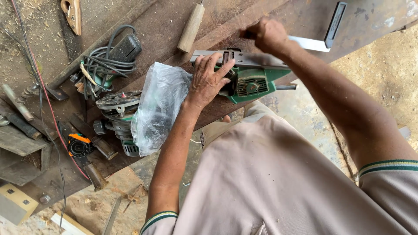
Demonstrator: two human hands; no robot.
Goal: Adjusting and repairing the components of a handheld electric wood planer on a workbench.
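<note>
The left hand (208,80) lay flat, fingers spread, pressing on the green electric planer (248,78) upturned on the counter (278,21); the right hand (267,35), just beyond the planer, was fisted around a small dark tool, hardly visible; a plastic bag (156,106) lay just beside the left wrist.

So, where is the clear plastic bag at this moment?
In the head view, the clear plastic bag lies left of centre on the workbench, between the green electric planer under the left hand and another power tool.
</note>
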